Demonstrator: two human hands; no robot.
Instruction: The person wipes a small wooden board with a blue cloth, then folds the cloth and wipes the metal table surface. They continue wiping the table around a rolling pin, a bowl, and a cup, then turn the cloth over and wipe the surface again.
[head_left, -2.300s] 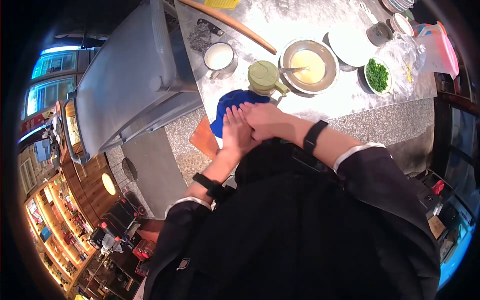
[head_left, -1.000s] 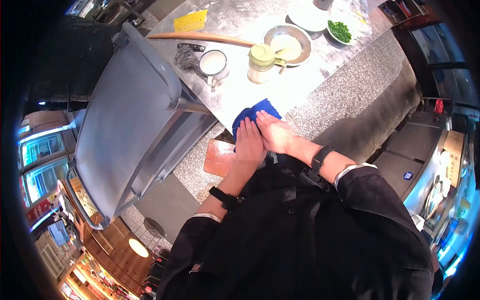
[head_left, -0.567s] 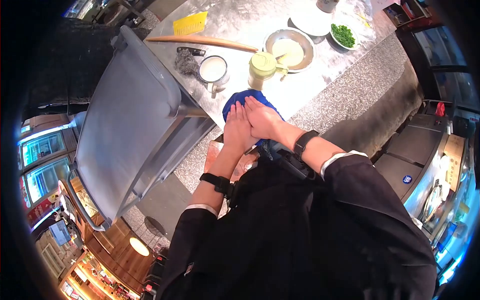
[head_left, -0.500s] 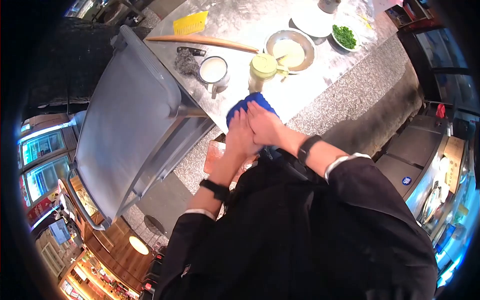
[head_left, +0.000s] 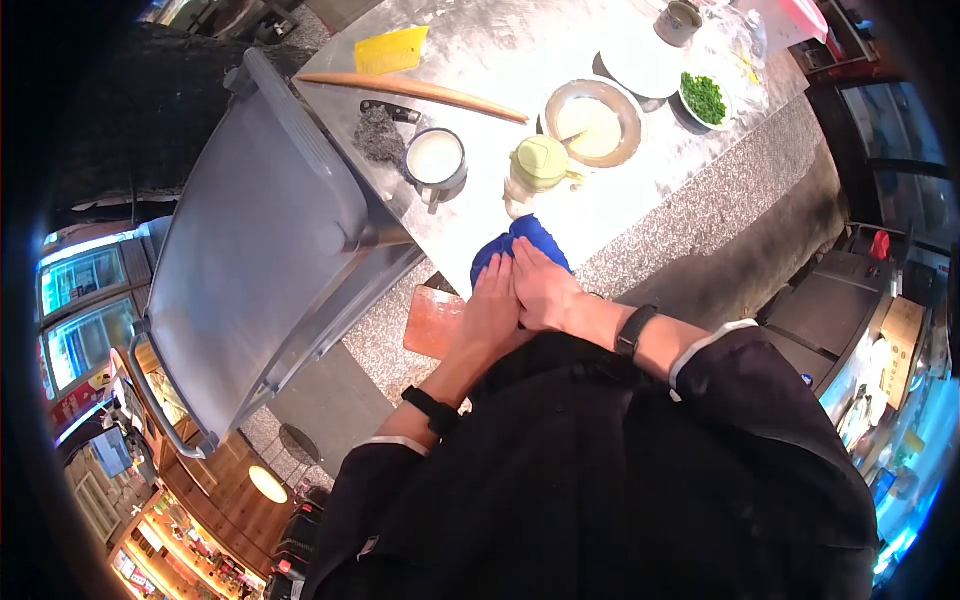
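At the near end of the metal table (head_left: 480, 190), both of my hands press on a bunched blue cloth (head_left: 545, 238). My left hand (head_left: 494, 305) and my right hand (head_left: 545, 290) lie side by side on it, touching, with fingers stretched over the cloth and closed onto it; the thumbs are mostly hidden. Just beyond the cloth stands a jug with a pale yellow-green lid (head_left: 541, 162). Left of it is a dark-rimmed mug (head_left: 437, 160) with white contents. Behind the jug, a metal bowl (head_left: 634, 122) holds a cream-coloured mixture and a utensil.
Farther left lie a grey scouring pad (head_left: 378, 137), a black-handled knife (head_left: 392, 111), a long tapered rolling pin (head_left: 420, 89) and a yellow scraper (head_left: 391, 52). At right are chopped greens (head_left: 705, 99) in a bowl and a metal cup (head_left: 680, 23). A grey bin (head_left: 265, 230) adjoins the table.
The whole view has shifted, so the table and its items sit lower and slightly right. My hands remain on the blue cloth near the table's edge.
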